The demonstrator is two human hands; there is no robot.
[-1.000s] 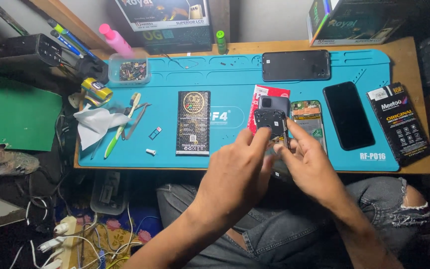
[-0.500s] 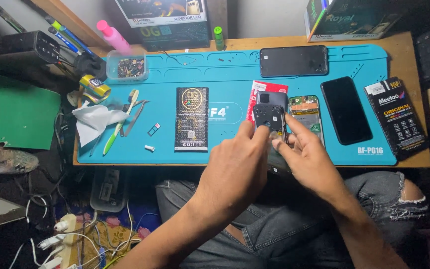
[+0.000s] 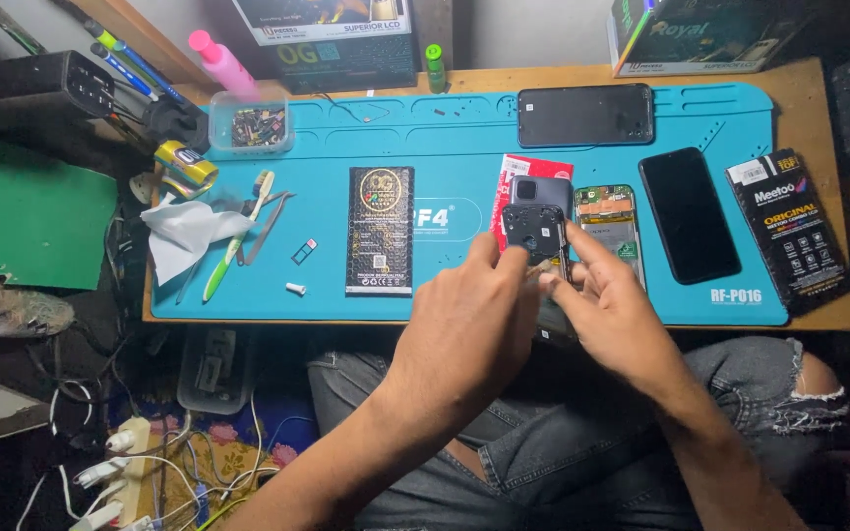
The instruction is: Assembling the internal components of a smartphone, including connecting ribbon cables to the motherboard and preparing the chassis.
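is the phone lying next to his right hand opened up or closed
Opened up: the phone beside the right hand shows bare green circuit board, no back cover.

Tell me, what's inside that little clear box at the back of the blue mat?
The clear box holds a heap of small dark and metallic parts, too small to identify. What lies at the bottom is covered by the pieces on top.

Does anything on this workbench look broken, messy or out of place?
One phone lies opened on the blue mat, its green circuit board bare. A crumpled white tissue sits at the mat's left end, and a small white part lies loose nearby.
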